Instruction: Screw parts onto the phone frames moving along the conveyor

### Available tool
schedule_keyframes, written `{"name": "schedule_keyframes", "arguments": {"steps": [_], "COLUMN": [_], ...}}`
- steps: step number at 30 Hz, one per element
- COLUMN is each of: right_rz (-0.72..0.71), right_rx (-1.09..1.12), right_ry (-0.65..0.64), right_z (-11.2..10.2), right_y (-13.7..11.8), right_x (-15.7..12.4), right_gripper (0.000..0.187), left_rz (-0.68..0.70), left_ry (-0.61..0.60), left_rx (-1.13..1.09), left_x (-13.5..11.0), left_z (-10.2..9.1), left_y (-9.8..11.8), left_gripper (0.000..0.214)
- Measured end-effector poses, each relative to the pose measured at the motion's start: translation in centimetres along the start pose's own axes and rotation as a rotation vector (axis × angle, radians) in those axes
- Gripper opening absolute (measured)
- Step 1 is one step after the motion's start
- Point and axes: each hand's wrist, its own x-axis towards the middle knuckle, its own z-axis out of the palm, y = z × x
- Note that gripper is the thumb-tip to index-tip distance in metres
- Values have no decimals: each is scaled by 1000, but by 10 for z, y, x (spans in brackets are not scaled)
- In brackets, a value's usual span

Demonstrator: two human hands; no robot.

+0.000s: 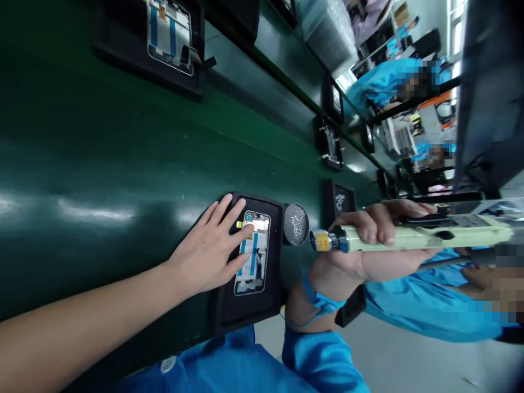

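Holds down phone frame [256,265] in black tray [245,311] at near bench [102,164] edge with open left hand [207,254], right hand [368,248] grip closed around electric screwdriver [429,234]; judged light, thin, fragile, best taken by long side edges

One long dark green conveyor belt [123,164]; at least six black rectangular trays [245,311], four of them showing open silver-and-blue phone frames [256,267]; one pale green electric screwdriver [429,237]; one round dish of tiny silver screws [295,224]; one blue coiled wrist strap [317,300]; three other people in blue smocks [380,82].
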Motion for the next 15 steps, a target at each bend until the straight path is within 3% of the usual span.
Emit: {"name": "schedule_keyframes", "arguments": {"steps": [3, 7, 15], "right_rz": [25, 10, -89], "right_rx": [86, -5, -399], "right_ry": [-33, -73, -294], "right_z": [3, 5, 17], "right_y": [-1, 3, 50], "right_x": [-1, -5, -40], "right_gripper": [17, 18, 59], "left_rz": [2, -8, -7], "left_ry": [9, -7, 20], "left_rx": [-3, -9, -11], "left_x": [0, 0, 0], "left_z": [1, -1, 0], "left_y": [0, 1, 3], "left_gripper": [52, 52, 52]}}
